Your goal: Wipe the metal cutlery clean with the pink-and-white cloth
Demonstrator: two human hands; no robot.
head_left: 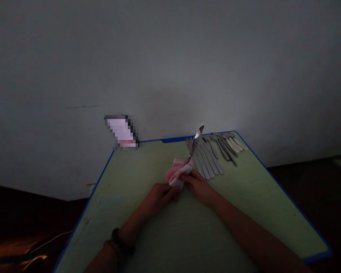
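Near the middle of the table, a pink-and-white cloth is folded around the handle of a shiny metal spoon. The spoon tilts up and to the right, its bowl clear of the cloth. My right hand pinches the cloth around the handle from the right. My left hand is closed at the cloth's lower left, seemingly on the handle end, which is hidden. Just behind my right hand lies a row of several forks, partly covered by the spoon.
Farther right on the table lie several dark-handled pieces of cutlery and several white-handled ones. A phone-like device, blurred out, leans on the wall at the back left. Blue edging borders the pale green tabletop.
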